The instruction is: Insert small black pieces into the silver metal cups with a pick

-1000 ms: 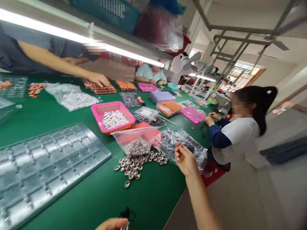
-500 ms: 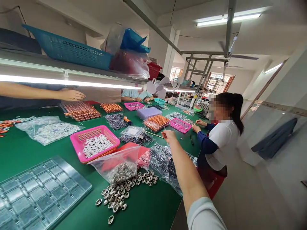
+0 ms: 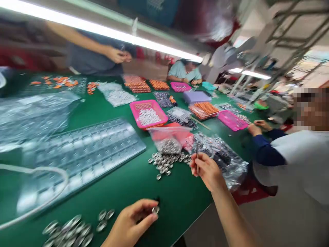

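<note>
Green table [image 3: 120, 192] under a bright tube lamp [image 3: 102, 31] fills my feed, and near the table's right edge I have a small silver oval piece [image 3: 155, 209] pinched in my left hand [image 3: 135, 221], thumb and fingers parted only by its width. Farther along that edge my right hand [image 3: 209, 171] has its fingers closed around upright tweezers [image 3: 197, 151], though I cannot tell whether their tips meet. Outward from there I see a heap of similar pieces [image 3: 164, 164], a clear bag of dark parts [image 3: 226, 157] beside the right edge, a pink basket [image 3: 135, 111], and a ridged tray [image 3: 102, 147] to the left.
</note>
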Available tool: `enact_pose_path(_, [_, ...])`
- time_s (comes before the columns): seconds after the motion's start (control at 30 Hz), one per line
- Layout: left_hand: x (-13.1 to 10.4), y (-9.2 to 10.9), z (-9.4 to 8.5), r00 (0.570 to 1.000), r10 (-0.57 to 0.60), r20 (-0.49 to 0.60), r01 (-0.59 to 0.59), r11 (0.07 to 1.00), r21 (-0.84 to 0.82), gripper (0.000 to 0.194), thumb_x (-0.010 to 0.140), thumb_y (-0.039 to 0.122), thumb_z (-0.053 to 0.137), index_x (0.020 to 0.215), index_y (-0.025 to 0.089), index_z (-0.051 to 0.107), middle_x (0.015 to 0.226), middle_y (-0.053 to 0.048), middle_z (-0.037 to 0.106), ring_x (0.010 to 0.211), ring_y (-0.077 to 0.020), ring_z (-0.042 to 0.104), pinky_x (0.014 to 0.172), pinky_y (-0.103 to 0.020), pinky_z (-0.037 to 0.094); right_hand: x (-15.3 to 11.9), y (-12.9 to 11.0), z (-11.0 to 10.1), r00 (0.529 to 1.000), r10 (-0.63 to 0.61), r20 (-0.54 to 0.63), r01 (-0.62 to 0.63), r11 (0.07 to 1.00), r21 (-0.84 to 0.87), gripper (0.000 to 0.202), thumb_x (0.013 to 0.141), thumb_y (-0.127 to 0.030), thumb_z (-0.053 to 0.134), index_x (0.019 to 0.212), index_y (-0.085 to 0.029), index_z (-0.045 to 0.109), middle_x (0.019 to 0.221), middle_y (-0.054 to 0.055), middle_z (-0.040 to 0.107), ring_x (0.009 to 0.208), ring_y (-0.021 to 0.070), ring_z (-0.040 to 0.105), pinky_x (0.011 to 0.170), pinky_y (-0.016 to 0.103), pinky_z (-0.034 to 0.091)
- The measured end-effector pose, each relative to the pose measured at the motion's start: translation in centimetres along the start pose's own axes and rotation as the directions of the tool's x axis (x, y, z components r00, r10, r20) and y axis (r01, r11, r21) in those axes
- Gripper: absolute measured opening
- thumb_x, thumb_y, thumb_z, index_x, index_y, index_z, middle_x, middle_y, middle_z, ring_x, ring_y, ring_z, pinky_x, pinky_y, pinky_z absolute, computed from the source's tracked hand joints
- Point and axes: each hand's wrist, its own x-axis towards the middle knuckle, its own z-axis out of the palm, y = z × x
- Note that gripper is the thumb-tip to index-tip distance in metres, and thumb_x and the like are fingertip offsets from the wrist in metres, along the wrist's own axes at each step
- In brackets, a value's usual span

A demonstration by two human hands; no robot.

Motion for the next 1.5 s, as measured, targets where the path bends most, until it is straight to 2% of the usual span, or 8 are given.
enact_pose_path(0.07, [0.0, 0.8, 0.2, 1.0, -0.006, -0.004, 0.006, 1.0, -0.005, 0.038, 0.074, 0.048, 0.082, 0.094, 0.016, 0.078, 0.087, -0.009, 0.079, 0.078, -0.0225, 0.073, 0.074, -0.028, 0.059, -3.9, 2.8, 0.7, 0.993, 0.085, 0.08, -0.082, 0.996, -0.034, 0.026, 0.084, -0.035, 0.078, 0.101, -0.017, 0.069, 0.081, 0.003, 0.069, 0.059, 0.0122, 0.06, 0.052, 0.024, 0.049])
enact_pose_path(0.2, [0.1, 1.1, 0.5, 1.0, -0.029, 0.001, 0.029, 0.996, -0.082, 0.033, 0.074, 0.037, 0.082, 0.095, 0.013, 0.076, 0.087, -0.009, 0.076, 0.079, -0.02, 0.07, 0.075, -0.029, 0.057, -9.2, 6.9, 2.1, 0.984, -0.04, 0.171, 0.095, 0.941, -0.325, 0.021, 0.097, -0.035, 0.062, 0.113, -0.022, 0.067, 0.084, 0.003, 0.067, 0.065, 0.0124, 0.061, 0.057, 0.024, 0.052])
enact_pose_path(0.33, [-0.2, 0.9, 0.5, 1.0, -0.013, 0.014, 0.015, 0.99, -0.14, 0.028, 0.075, 0.032, 0.081, 0.095, 0.013, 0.076, 0.085, -0.007, 0.074, 0.079, -0.0186, 0.068, 0.075, -0.028, 0.056, -11.2, 9.1, 3.4, 0.939, -0.264, 0.222, 0.341, 0.805, -0.485, 0.018, 0.098, -0.024, 0.059, 0.114, -0.023, 0.066, 0.09, 0.005, 0.066, 0.074, 0.0143, 0.064, 0.064, 0.023, 0.055])
enact_pose_path(0.6, [-0.1, 0.8, 0.5, 0.999, -0.012, 0.034, 0.016, 0.99, -0.143, 0.025, 0.077, 0.028, 0.078, 0.097, 0.013, 0.077, 0.084, -0.006, 0.073, 0.076, -0.0176, 0.067, 0.073, -0.028, 0.055, -10.7, 9.1, 3.9, 0.831, -0.362, 0.422, 0.546, 0.673, -0.499, 0.031, 0.095, -0.008, 0.054, 0.121, -0.024, 0.062, 0.092, 0.006, 0.068, 0.08, 0.0161, 0.067, 0.064, 0.025, 0.056])
enact_pose_path(0.87, [-0.2, 0.5, 0.5, 0.999, 0.036, 0.029, -0.033, 0.995, -0.097, 0.022, 0.08, 0.029, 0.078, 0.097, 0.015, 0.079, 0.087, -0.007, 0.077, 0.079, -0.0194, 0.069, 0.075, -0.029, 0.057, -9.6, 8.2, 4.2, 0.639, -0.427, 0.64, 0.769, 0.364, -0.525, 0.038, 0.093, -0.005, 0.057, 0.127, -0.022, 0.062, 0.09, 0.006, 0.07, 0.077, 0.0161, 0.07, 0.065, 0.027, 0.058])
enact_pose_path(1.07, [-0.2, 0.3, 0.4, 0.987, 0.156, 0.045, -0.157, 0.987, 0.016, 0.016, 0.083, 0.023, 0.077, 0.097, 0.017, 0.082, 0.083, -0.006, 0.077, 0.074, -0.0173, 0.067, 0.072, -0.027, 0.054, -8.7, 7.4, 3.3, 0.552, -0.342, 0.76, 0.833, 0.254, -0.491, 0.036, 0.094, -0.006, 0.056, 0.128, -0.018, 0.059, 0.094, 0.008, 0.072, 0.078, 0.017, 0.069, 0.067, 0.03, 0.056])
enact_pose_path(1.27, [-0.2, -0.1, 0.4, 0.973, 0.218, 0.083, -0.222, 0.974, 0.04, 0.015, 0.086, 0.022, 0.076, 0.098, 0.017, 0.082, 0.084, -0.007, 0.079, 0.076, -0.0187, 0.069, 0.073, -0.027, 0.054, -8.2, 6.4, 3.8, 0.476, -0.31, 0.823, 0.879, 0.16, -0.449, 0.027, 0.095, -0.007, 0.055, 0.12, -0.016, 0.062, 0.085, 0.006, 0.072, 0.061, 0.0142, 0.057, 0.054, 0.029, 0.043])
enact_pose_path(1.5, [-0.3, 0.0, 0.5, 0.965, 0.244, 0.1, -0.248, 0.968, 0.031, 0.014, 0.086, 0.017, 0.074, 0.098, 0.016, 0.082, 0.084, -0.008, 0.079, 0.073, -0.0171, 0.072, 0.069, -0.023, 0.055, -8.1, 6.6, 3.3, 0.402, -0.332, 0.854, 0.916, 0.126, -0.382, 0.036, 0.094, -0.007, 0.053, 0.13, -0.011, 0.06, 0.088, 0.008, 0.073, 0.059, 0.0157, 0.05, 0.05, 0.033, 0.034])
